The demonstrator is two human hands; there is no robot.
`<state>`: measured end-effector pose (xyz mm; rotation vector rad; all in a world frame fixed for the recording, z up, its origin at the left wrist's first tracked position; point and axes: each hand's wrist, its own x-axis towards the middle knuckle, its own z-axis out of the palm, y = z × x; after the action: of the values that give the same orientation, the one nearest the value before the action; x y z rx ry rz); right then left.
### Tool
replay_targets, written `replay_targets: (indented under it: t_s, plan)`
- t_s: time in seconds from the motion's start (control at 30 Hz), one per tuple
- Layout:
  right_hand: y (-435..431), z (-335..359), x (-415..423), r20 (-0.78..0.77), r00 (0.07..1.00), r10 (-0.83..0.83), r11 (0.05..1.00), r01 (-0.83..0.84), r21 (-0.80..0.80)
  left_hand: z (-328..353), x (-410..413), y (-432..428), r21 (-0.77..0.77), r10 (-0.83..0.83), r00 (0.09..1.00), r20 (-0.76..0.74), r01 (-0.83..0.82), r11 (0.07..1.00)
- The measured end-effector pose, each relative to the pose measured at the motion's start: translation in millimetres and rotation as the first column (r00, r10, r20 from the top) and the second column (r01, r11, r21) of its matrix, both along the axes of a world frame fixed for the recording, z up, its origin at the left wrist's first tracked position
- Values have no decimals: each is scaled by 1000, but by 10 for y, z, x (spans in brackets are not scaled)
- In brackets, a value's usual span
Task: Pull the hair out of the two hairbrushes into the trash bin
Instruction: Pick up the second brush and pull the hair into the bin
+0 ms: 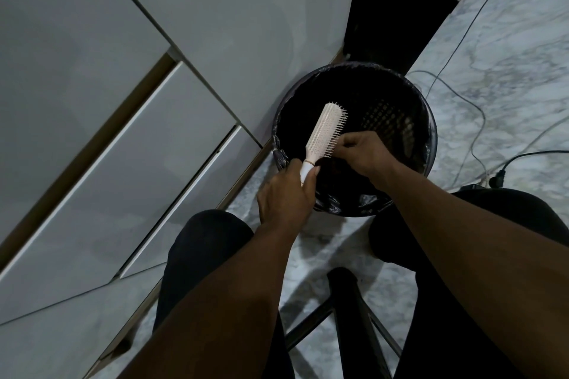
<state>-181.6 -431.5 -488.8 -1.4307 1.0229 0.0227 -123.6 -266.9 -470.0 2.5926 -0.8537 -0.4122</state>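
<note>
A pale pink hairbrush (325,131) is held over the black trash bin (428,120), which is lined with a black bag. My left hand (284,197) grips the brush's handle from below, bristles facing right. My right hand (363,152) is at the lower bristles with fingertips pinched together against them. Any hair between the fingers is too small and dark to make out. Only one hairbrush is in view.
White cabinet doors (123,101) fill the left side, close to the bin. Cables (462,49) and a black plug (495,180) lie on the marble floor at the right. My knees in dark trousers and a black stool frame (348,311) are below.
</note>
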Motion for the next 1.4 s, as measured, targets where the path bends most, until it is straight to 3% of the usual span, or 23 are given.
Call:
replay_targets:
  t_s: [0.13, 0.5, 0.63, 0.77, 0.87, 0.97, 1.07, 1.13, 1.4]
  plan:
    - [-54, -29, -8, -19, 999, -34, 995, 33, -95, -2, 15, 10, 33, 7, 1000, 17, -7, 999]
    - [-158, 97, 35, 60, 990, -125, 992, 123, 26, -71, 50, 36, 246, 67, 996, 64, -81, 966]
    - [-200, 81, 8, -69, 964, -258, 966, 258, -14, -45, 50, 31, 249, 103, 992, 71, -118, 961]
    - [-286, -13, -61, -156, 917, -368, 923, 340, -182, -36, 67, 29, 256, 151, 986, 73, -165, 953]
    - [-273, -27, -96, -234, 920, -314, 938, 261, -230, -37, 58, 24, 236, 134, 989, 67, -147, 961]
    - [-194, -72, -96, -353, 922, -159, 981, 108, -160, -38, 52, 24, 211, 94, 993, 66, -106, 972]
    - [-106, 34, 7, -208, 961, -184, 976, 203, 76, -12, 38, 17, 180, 22, 997, 80, -36, 983]
    - [-69, 101, 45, -154, 979, -132, 956, 167, 242, 9, 13, 15, 133, -29, 997, 72, 19, 991]
    - [-45, 111, 20, 77, 992, -99, 950, 71, 305, 31, -2, 8, 80, -20, 997, 69, 15, 997]
